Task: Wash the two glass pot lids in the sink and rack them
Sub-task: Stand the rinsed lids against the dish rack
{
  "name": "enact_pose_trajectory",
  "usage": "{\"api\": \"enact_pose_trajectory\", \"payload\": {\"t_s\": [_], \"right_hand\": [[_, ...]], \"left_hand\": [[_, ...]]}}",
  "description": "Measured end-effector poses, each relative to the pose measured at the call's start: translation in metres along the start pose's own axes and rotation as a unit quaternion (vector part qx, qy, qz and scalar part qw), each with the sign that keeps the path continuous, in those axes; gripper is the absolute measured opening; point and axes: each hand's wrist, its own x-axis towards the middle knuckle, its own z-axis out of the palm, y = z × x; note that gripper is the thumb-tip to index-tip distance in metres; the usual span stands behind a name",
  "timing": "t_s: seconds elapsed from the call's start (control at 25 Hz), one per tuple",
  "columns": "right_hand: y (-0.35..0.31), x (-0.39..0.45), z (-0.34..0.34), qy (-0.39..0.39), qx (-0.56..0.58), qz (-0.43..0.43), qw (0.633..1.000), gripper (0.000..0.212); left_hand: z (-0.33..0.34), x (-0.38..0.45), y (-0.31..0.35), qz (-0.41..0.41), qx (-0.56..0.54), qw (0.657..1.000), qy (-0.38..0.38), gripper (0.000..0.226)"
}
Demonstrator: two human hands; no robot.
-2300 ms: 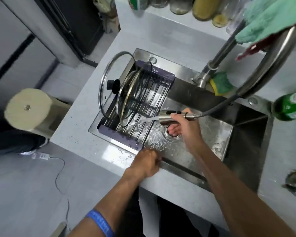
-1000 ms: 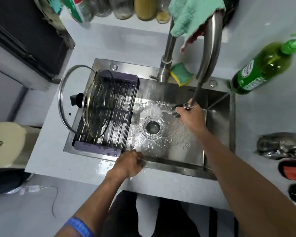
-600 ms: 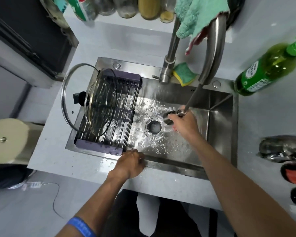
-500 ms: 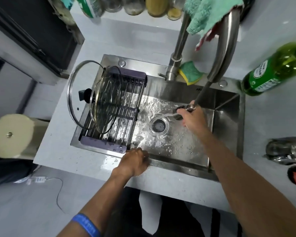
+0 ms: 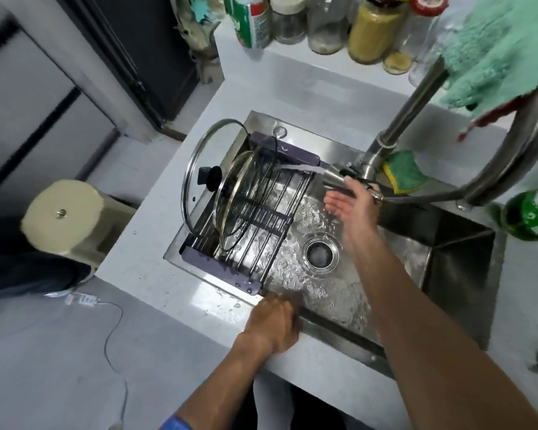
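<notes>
Overhead, the arched faucet (image 5: 510, 156) is cut off by the frame's right edge, its top draped in a green cloth (image 5: 497, 48) that hides part of the neck. The grey counter (image 5: 156, 243) wraps the steel sink (image 5: 448, 274), whose wet basin is partly hidden under the right forearm. On the sink's left side sits a purple-ended wire rack (image 5: 261, 218) running front to back. The two lids stand on edge in it: the large lid (image 5: 199, 169) leans outward over the counter with its black knob facing right, and the small lid (image 5: 239, 206) stands just inside it, its rim line running front to back as well; whether their rims touch is unclear. The right hand (image 5: 354, 203) holds the pull-out sprayer head (image 5: 336, 178) with the thumb on top, the other fingers looking straight and loose beneath it; the nozzle points left, away from the fingertips, and a stream reaches toward the lids. The left hand (image 5: 274, 324) is clenched over the sink's front lip, fingertips hidden inside the edge. Beyond the right knuckles lies a yellow-green sponge (image 5: 404, 175). Jars line the back ledge, blurred.
</notes>
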Motion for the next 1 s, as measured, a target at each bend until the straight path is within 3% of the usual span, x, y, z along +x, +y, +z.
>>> {"api": "enact_pose_trajectory", "payload": {"t_s": [0.28, 0.48, 0.64, 0.8, 0.92, 1.0], "right_hand": [[0.012, 0.015, 0.008, -0.03, -0.099, -0.008, 0.995, 0.035], [0.032, -0.006, 0.018, -0.081, -0.171, -0.035, 0.981, 0.011], [0.039, -0.016, 0.014, -0.104, -0.207, -0.038, 0.972, 0.015], [0.054, -0.042, -0.028, -0.148, -0.31, -0.014, 0.939, 0.015], [0.057, -0.052, -0.085, -0.075, -0.384, -0.031, 0.92, 0.014], [0.037, -0.048, -0.121, -0.021, -0.511, -0.072, 0.856, 0.02]], "left_hand": [[-0.002, 0.003, -0.005, 0.01, 0.073, 0.997, -0.002, 0.036], [-0.004, -0.002, 0.003, 0.01, 0.093, 0.996, -0.005, 0.035], [-0.003, -0.001, 0.0, 0.008, 0.069, 0.998, -0.002, 0.036], [0.006, 0.0, 0.001, 0.023, 0.098, 0.995, 0.0, 0.041], [0.008, 0.0, -0.002, 0.026, 0.109, 0.994, -0.007, 0.044], [0.008, 0.003, 0.001, 0.035, 0.1, 0.994, -0.013, 0.042]]}}
